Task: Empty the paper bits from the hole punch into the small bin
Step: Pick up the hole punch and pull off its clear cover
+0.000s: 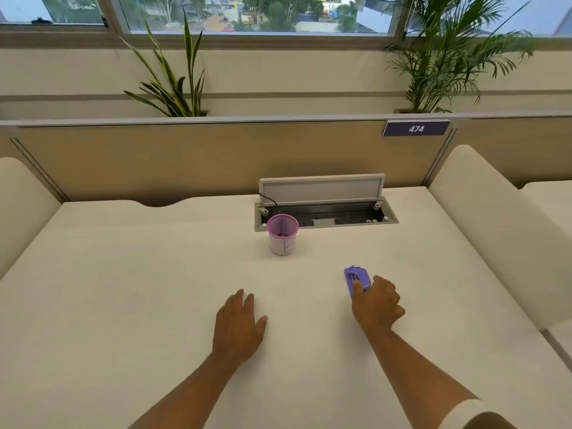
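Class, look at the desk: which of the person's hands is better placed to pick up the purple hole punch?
Right. The right hand already touches the hole punch; the left hand lies flat on the desk, apart from it.

The small purple hole punch (357, 279) looked like smooth moulded plastic with a slight sheen. The little pink-rimmed bin (282, 234) seemed translucent plastic, with white paper around its wall. The broad cream desk top (154, 274) was matt and smooth, and the open cable tray (328, 216) looked like dull grey metal.
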{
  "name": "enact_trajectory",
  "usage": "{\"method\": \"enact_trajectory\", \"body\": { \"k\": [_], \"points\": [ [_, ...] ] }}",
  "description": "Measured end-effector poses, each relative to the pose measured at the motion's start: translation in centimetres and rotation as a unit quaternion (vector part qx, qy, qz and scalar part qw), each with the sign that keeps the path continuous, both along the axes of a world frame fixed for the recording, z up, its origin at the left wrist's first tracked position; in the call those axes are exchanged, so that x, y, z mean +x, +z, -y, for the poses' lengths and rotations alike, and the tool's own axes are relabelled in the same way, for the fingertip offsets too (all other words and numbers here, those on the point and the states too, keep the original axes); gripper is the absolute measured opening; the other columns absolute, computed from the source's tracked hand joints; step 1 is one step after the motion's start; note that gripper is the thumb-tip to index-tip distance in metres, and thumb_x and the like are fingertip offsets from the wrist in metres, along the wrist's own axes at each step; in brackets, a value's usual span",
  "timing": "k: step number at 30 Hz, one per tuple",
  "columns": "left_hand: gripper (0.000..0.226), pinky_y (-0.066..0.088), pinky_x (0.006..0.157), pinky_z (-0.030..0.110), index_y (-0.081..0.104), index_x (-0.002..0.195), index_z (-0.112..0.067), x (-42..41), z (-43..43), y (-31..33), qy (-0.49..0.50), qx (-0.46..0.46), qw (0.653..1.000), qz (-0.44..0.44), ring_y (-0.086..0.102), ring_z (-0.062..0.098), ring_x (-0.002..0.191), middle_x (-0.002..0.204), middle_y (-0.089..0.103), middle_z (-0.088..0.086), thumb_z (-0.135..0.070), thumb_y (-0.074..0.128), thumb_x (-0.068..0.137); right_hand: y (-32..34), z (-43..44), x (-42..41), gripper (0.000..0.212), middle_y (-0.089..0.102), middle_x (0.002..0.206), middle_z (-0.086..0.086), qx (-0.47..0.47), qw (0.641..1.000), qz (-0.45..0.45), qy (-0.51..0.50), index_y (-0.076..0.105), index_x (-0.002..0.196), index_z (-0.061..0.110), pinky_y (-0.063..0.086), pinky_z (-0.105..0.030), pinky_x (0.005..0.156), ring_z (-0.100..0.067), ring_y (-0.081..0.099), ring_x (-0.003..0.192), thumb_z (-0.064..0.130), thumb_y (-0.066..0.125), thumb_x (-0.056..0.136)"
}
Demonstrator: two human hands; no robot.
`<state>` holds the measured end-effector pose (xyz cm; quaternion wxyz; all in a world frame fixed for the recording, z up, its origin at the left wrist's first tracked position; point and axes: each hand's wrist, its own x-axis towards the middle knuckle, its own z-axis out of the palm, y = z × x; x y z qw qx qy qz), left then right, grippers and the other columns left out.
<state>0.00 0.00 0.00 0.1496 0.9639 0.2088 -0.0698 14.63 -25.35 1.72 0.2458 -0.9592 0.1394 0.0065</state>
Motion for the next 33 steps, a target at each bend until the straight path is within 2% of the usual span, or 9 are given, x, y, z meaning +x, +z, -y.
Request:
{"method": "enact_trajectory", "body": {
  "k": [5, 10, 13, 17, 22, 27, 29, 31, 33],
  "points": [
    [0.069, 0.022, 0.129, 0.042, 0.033, 0.161, -0.018, -0.3, -0.2, -0.7, 0.002, -0.004, 1.000, -0.017, 0.018, 0.027, 0.162, 0.175, 0.022, 0.008, -0.052, 0.043, 0.102, -0.8, 0.6, 1.3, 0.040, 0.061, 0.123, -0.014, 0.006, 0.998, -0.057, -0.039, 0.066, 0.122, 0.015, 0.041, -0.050, 0.098, -0.036, 0.056, 0.116, 0.044, 0.056, 0.097],
    [0.069, 0.020, 0.130, 0.042, 0.031, 0.162, -0.019, -0.2, -0.2, -1.1, 0.002, -0.002, 1.000, -0.018, 0.015, 0.026, 0.163, 0.176, 0.020, 0.006, -0.053, 0.043, 0.103, -1.6, 0.6, 2.0, 0.031, 0.062, 0.118, -0.013, 0.024, 0.996, -0.063, -0.053, 0.067, 0.114, 0.018, 0.041, -0.048, 0.092, -0.036, 0.056, 0.113, 0.043, 0.058, 0.097],
    [0.068, 0.019, 0.131, 0.042, 0.032, 0.162, -0.018, 0.0, 0.1, -0.8, 0.018, -0.020, 0.999, -0.017, 0.014, 0.026, 0.163, 0.176, 0.020, 0.007, -0.052, 0.043, 0.103, -1.5, 0.1, 2.2, 0.018, 0.065, 0.105, -0.008, 0.088, 0.993, -0.054, -0.063, 0.065, 0.098, 0.018, 0.038, -0.044, 0.086, -0.034, 0.060, 0.101, 0.035, 0.059, 0.098],
    [0.058, 0.023, 0.129, 0.037, 0.046, 0.155, -0.015, 0.6, 1.7, 0.2, 0.061, -0.112, 0.990, 0.064, 0.027, 0.023, 0.160, 0.170, 0.037, 0.007, -0.042, 0.053, 0.104, -1.0, -0.8, 1.4, 0.021, 0.061, 0.075, -0.003, 0.251, 0.966, -0.006, -0.052, 0.058, 0.083, 0.005, 0.050, -0.043, 0.067, -0.029, 0.057, 0.071, 0.020, 0.062, 0.097],
    [0.046, 0.045, 0.114, 0.032, 0.062, 0.143, -0.016, 2.3, 5.0, 2.9, 0.158, -0.381, 0.902, 0.129, 0.060, 0.017, 0.133, 0.148, 0.064, 0.003, -0.031, 0.066, 0.100, 1.0, -2.8, -1.4, 0.013, 0.067, 0.078, 0.002, 0.287, 0.957, 0.032, 0.029, 0.067, 0.081, 0.015, 0.042, -0.027, 0.058, -0.019, 0.060, 0.068, 0.017, 0.069, 0.094],
    [0.046, 0.054, 0.110, 0.036, 0.059, 0.145, -0.014, 4.0, 7.2, 5.4, 0.248, -0.596, 0.756, 0.109, 0.068, 0.017, 0.122, 0.138, 0.067, 0.001, -0.031, 0.064, 0.102, 2.5, -4.9, -4.1, 0.008, 0.068, 0.093, 0.000, 0.221, 0.959, 0.115, 0.135, 0.069, 0.094, 0.016, 0.039, -0.008, 0.064, -0.009, 0.060, 0.075, 0.016, 0.076, 0.091],
    [0.044, 0.052, 0.113, 0.042, 0.057, 0.145, -0.013, 4.4, 7.7, 6.2, 0.270, -0.651, 0.701, 0.109, 0.067, 0.024, 0.126, 0.138, 0.066, 0.004, -0.029, 0.060, 0.105, 3.0, -5.4, -5.1, 0.014, 0.069, 0.103, -0.002, 0.186, 0.951, 0.145, 0.198, 0.071, 0.101, 0.013, 0.043, -0.007, 0.071, -0.012, 0.064, 0.082, 0.013, 0.079, 0.089],
    [0.037, 0.053, 0.112, 0.045, 0.061, 0.140, -0.013, 4.7, 8.1, 6.7, 0.278, -0.670, 0.679, 0.114, 0.069, 0.028, 0.124, 0.137, 0.068, 0.007, -0.029, 0.056, 0.107, 3.5, -5.8, -5.9, 0.018, 0.071, 0.113, -0.006, 0.155, 0.937, 0.175, 0.260, 0.073, 0.107, 0.009, 0.050, -0.013, 0.076, -0.018, 0.069, 0.091, 0.012, 0.079, 0.089],
    [0.033, 0.063, 0.097, 0.039, 0.069, 0.130, -0.012, 4.6, 8.2, 7.0, 0.282, -0.692, 0.651, 0.131, 0.077, 0.025, 0.111, 0.127, 0.077, 0.011, -0.030, 0.053, 0.108, 3.8, -6.1, -6.6, 0.019, 0.071, 0.116, -0.007, 0.120, 0.916, 0.214, 0.317, 0.073, 0.111, 0.009, 0.058, -0.022, 0.076, -0.020, 0.070, 0.093, 0.011, 0.076, 0.092]
  ]
}}
